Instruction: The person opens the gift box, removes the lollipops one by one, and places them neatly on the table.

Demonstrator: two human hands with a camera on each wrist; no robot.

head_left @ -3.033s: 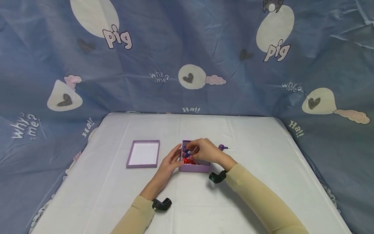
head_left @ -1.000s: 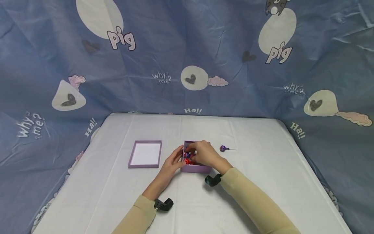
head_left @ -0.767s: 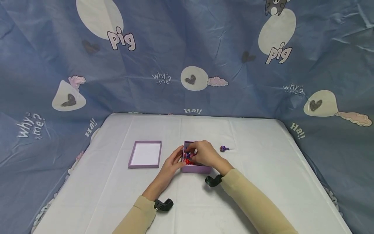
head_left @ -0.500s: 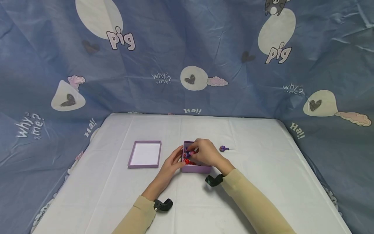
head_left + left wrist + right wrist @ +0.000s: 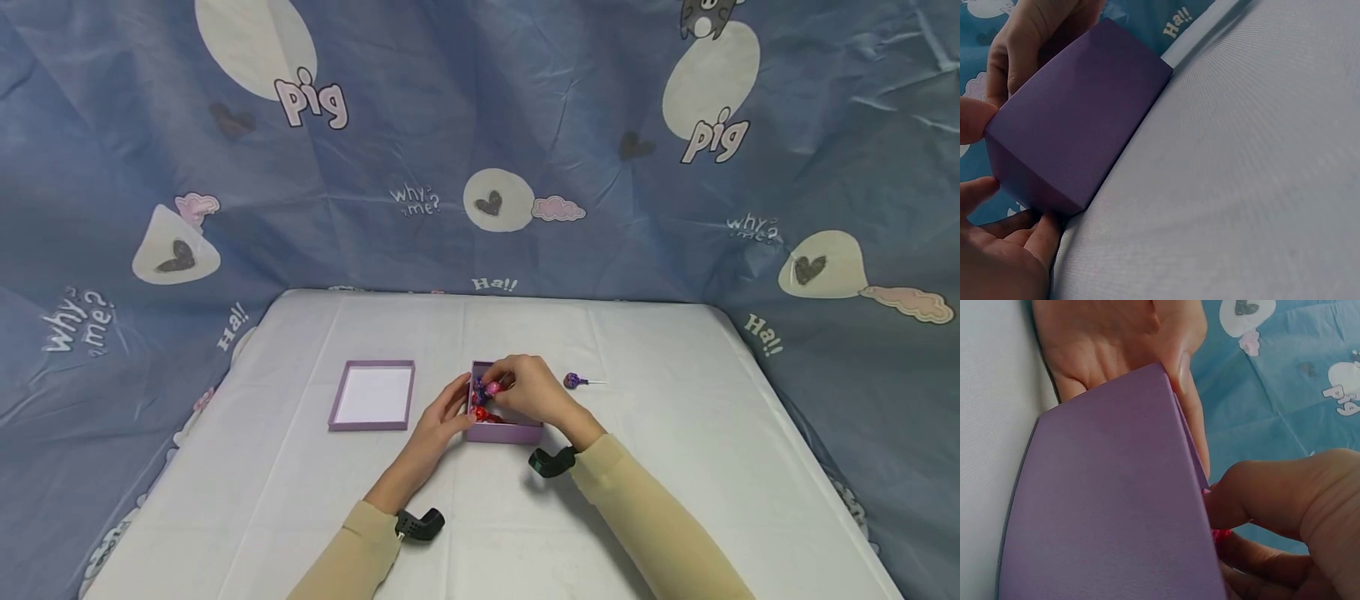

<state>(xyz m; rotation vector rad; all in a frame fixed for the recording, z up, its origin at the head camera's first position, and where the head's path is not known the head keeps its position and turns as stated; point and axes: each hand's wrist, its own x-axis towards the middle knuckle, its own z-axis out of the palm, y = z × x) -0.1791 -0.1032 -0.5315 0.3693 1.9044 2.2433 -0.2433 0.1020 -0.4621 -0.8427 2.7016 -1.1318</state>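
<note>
A purple open-topped box [image 5: 504, 433] stands on the white table with wrapped lollipops inside. My left hand [image 5: 431, 429] holds it at the left: the fingers lie along the outer wall and the thumb bends over the near corner. Over the box, my right hand [image 5: 525, 390] pinches a pink-wrapped lollipop [image 5: 492, 388] between thumb and fingers. Beneath and beside it are purple-wrapped candy [image 5: 478, 398] and, nearer the front wall, red-wrapped candy [image 5: 480, 413]. The right hand covers much of the box's inside. In the right wrist view, pink wrapper [image 5: 1221, 535] shows between the right fingers.
Left of the box lies its square purple-rimmed lid [image 5: 371, 396], white inside facing up. A single purple lollipop [image 5: 572, 381] rests on the table to the right, stick pointing right. A blue patterned cloth [image 5: 480, 125] hangs behind and around the white table [image 5: 480, 329].
The right hand has shifted slightly within the box and come up a little, bringing the pink lollipop into clearer sight. The left hand keeps its place on the box.
</note>
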